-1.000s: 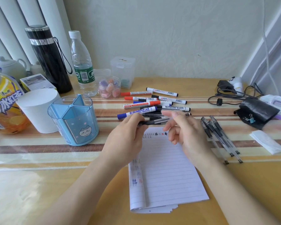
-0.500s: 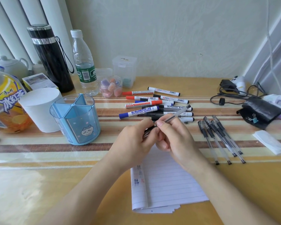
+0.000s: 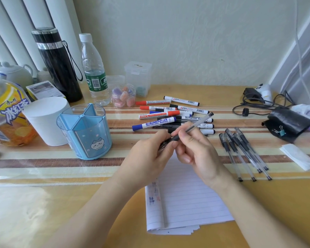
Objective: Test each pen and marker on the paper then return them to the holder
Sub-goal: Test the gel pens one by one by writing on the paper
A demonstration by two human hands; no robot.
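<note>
Above the top of the lined paper (image 3: 184, 199), my right hand (image 3: 195, 149) grips a clear gel pen (image 3: 199, 123) by its black grip, the barrel pointing up and right. My left hand (image 3: 147, 158) pinches the pen's lower end, likely its cap, right against my right fingers. The blue divided pen holder (image 3: 85, 131) stands left of my hands with nothing visible inside. Several whiteboard markers (image 3: 168, 113) lie in a pile behind my hands. Several more gel pens (image 3: 243, 151) lie to the right of the paper.
A white cylinder (image 3: 45, 120), an orange drink bottle (image 3: 5, 115), a black flask (image 3: 57, 63) and a water bottle (image 3: 94, 70) stand at the back left. A small jar (image 3: 123, 95), cables (image 3: 254, 102), a black pouch (image 3: 288, 122) and a folded tissue (image 3: 299, 156) lie around.
My hands came together on the pen. It swung from lying level in my left hand to tilted up and right in my right hand's grip.
</note>
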